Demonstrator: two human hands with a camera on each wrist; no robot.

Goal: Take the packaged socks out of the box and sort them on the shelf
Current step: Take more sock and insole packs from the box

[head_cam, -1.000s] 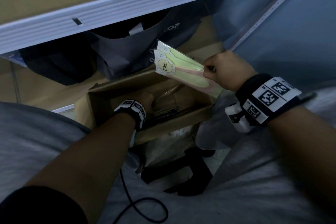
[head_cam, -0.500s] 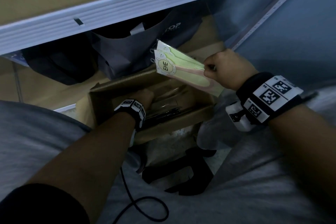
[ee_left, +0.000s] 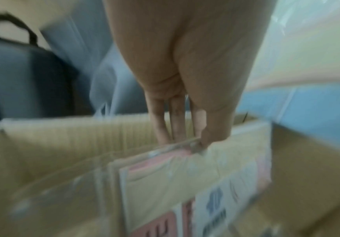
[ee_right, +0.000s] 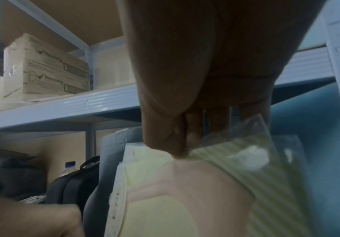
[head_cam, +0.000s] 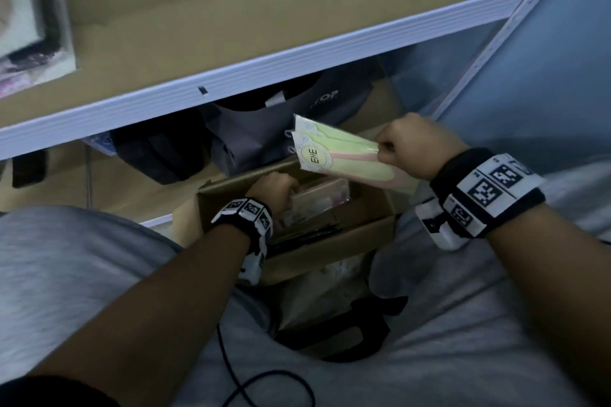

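Head view: left hand (head_cam: 276,187) in box (head_cam: 330,241)

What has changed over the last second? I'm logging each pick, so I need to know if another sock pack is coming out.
The left hand, earlier deep in the cardboard box, now pinches the top edge of a pink and cream sock pack and is lifting it. The right hand holds the same green and pink sock packs above the box, as before.
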